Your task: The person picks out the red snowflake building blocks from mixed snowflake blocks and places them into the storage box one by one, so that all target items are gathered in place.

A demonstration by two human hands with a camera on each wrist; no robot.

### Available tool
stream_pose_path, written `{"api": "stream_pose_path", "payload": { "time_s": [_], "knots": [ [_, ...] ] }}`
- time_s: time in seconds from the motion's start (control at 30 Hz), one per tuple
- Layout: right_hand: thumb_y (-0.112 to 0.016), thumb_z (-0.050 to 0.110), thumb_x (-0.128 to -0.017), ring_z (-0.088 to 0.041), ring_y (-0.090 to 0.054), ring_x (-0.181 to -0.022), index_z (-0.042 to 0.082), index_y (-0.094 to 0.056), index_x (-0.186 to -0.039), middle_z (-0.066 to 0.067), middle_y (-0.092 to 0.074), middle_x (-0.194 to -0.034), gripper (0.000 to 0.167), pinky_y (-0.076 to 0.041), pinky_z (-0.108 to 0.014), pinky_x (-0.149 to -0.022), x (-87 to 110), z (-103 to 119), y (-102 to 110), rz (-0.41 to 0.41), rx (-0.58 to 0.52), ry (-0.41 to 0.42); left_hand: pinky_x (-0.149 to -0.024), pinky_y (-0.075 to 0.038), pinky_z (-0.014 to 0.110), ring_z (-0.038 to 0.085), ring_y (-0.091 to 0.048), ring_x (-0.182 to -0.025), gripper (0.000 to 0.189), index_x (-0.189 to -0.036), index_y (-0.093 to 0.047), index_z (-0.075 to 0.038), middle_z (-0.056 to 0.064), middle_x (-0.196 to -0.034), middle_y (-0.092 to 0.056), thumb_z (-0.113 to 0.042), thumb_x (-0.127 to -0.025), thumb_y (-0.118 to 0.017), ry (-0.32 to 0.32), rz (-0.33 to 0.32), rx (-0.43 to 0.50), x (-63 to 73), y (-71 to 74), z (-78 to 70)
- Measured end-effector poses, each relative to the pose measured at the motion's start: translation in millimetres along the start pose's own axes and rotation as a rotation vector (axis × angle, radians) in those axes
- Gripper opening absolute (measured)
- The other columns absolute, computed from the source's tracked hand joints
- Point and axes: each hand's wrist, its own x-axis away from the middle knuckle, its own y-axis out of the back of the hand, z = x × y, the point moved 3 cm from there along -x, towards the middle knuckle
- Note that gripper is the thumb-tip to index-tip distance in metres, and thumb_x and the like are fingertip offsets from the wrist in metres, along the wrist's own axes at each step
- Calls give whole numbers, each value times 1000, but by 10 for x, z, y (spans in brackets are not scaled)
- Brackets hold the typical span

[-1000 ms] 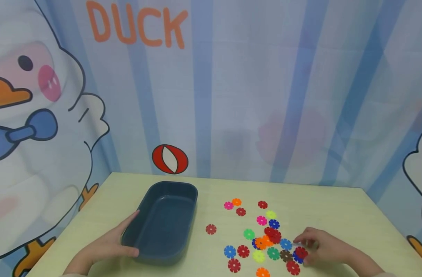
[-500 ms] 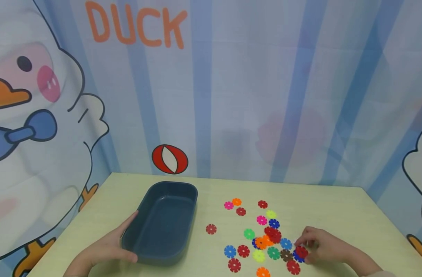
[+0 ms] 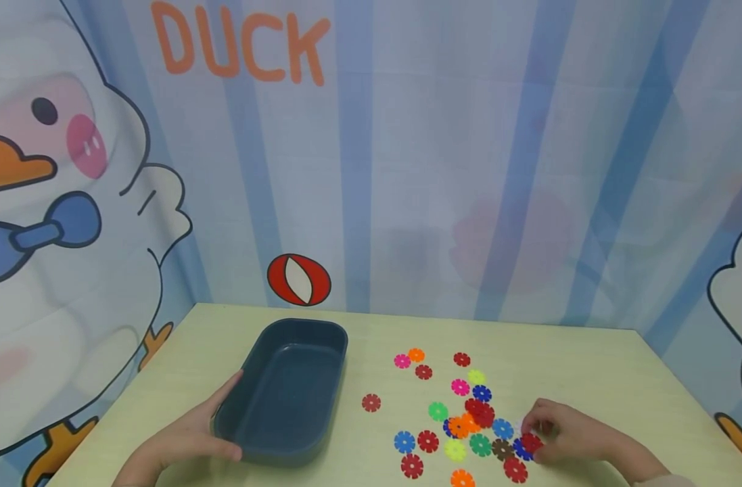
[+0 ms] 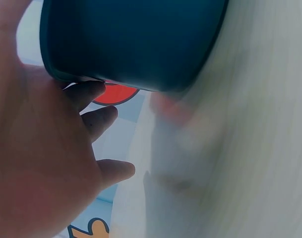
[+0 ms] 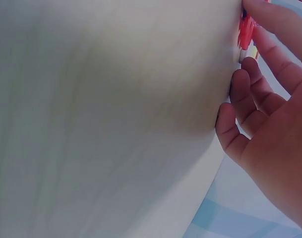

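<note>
In the head view, my left hand (image 3: 188, 433) holds the near left corner of a dark blue rectangular tub (image 3: 297, 385), thumb along the near wall and fingers against the left side. The left wrist view shows fingertips touching the tub wall (image 4: 136, 44), other fingers spread loosely. On the right, my right hand (image 3: 568, 433) pinches a red notched plastic disc (image 3: 531, 443) between thumb and fingers. A dark blue disc (image 3: 521, 449) lies partly under it. From the right wrist, the red disc (image 5: 246, 32) shows edge-on by the thumb; the remaining fingers are curled beside it.
Several notched discs in many colours lie loose between tub and right hand, some overlapping, such as a brown disc (image 3: 502, 448) and a light blue disc (image 3: 502, 428). The tub's inside floor is bare. Behind the pale table (image 3: 590, 365) hangs a printed curtain (image 3: 419, 169).
My right hand has stayed nearly in place; its fingers have drawn in slightly and the red disc has shifted a little to the right over the blue one. Left hand and tub are unmoved.
</note>
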Motion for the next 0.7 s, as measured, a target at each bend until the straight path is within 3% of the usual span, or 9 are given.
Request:
{"api": "stream_pose_path", "payload": {
  "time_s": [0.4,0.7],
  "knots": [
    [-76,10,-71,-12,-43,-79,9,-58,-94,-3,-49,-88,30,-40,-22,-65,-8,15,-37,-19,52,48,-103,-17,74,54,-1,-139,118,-155,5,-10,30,-157,4,-39,-79,-79,4,-2,10,1,-9,13],
    [-78,9,-68,-15,-46,-78,8,-58,-95,-3,-53,-86,33,-42,-23,-64,-10,40,-43,-50,54,13,-103,-17,74,54,0,-139,118,-155,6,-10,29,-157,5,-41,-79,-79,3,-1,14,5,-15,4]
  ]
}}
